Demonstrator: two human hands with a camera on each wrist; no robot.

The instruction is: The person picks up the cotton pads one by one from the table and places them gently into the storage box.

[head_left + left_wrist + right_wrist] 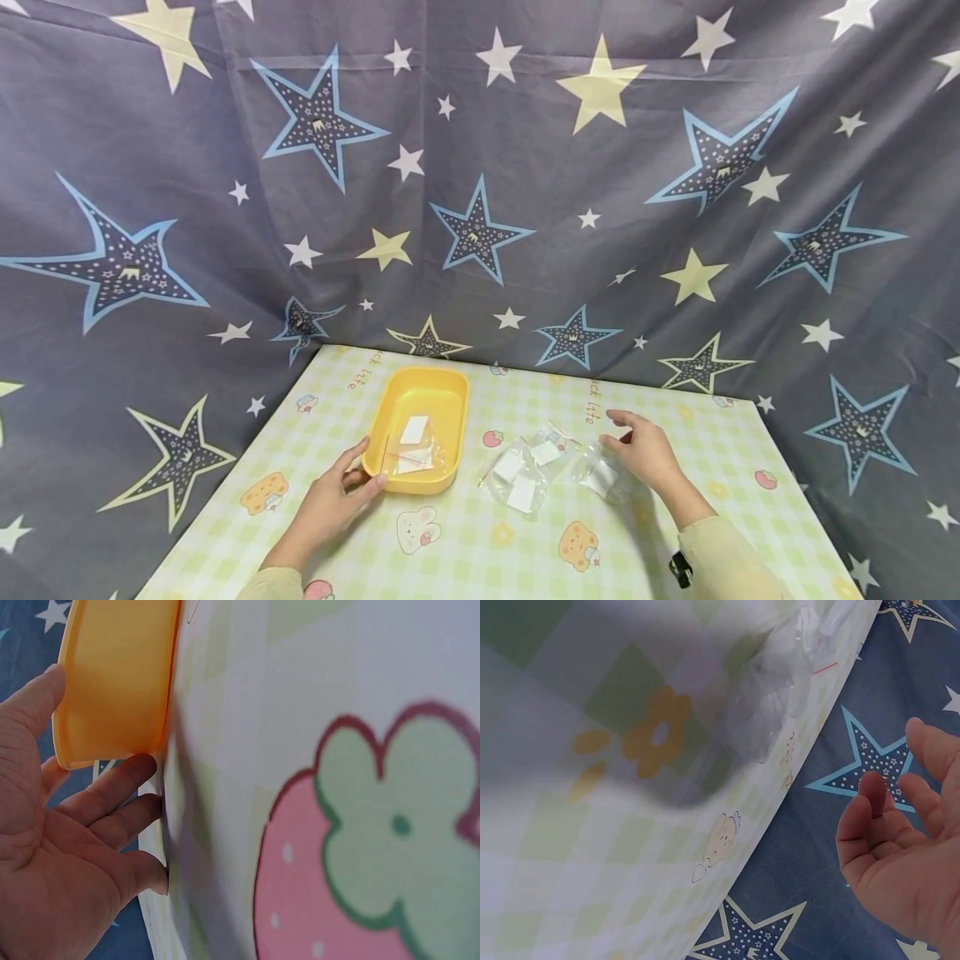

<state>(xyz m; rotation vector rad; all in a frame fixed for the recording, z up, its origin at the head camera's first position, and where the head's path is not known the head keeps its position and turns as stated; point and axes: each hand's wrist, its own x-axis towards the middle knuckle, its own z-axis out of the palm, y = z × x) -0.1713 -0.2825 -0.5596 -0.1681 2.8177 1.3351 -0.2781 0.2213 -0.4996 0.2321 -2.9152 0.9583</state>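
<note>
My left hand (335,500) holds the near left corner of a yellow plastic tray (459,417), thumb at the rim and fingers along the outer wall. In the left wrist view, the fingertips touch the tray's side (120,682) low down by the tabletop. Inside the tray lie clear plastic zip bags (431,443) with white rectangles in them. My right hand (647,450) hovers with loosely bent fingers and nothing between them, just right of a clear zip bag (600,477). More such bags (522,492) overlap in a small group between tray and right hand.
A table with a green-checked cartoon cloth (480,567) carries everything. Behind it and along both sides hangs a dark curtain (480,308) with stars. A small black object (680,570) sits at the right sleeve's cuff.
</note>
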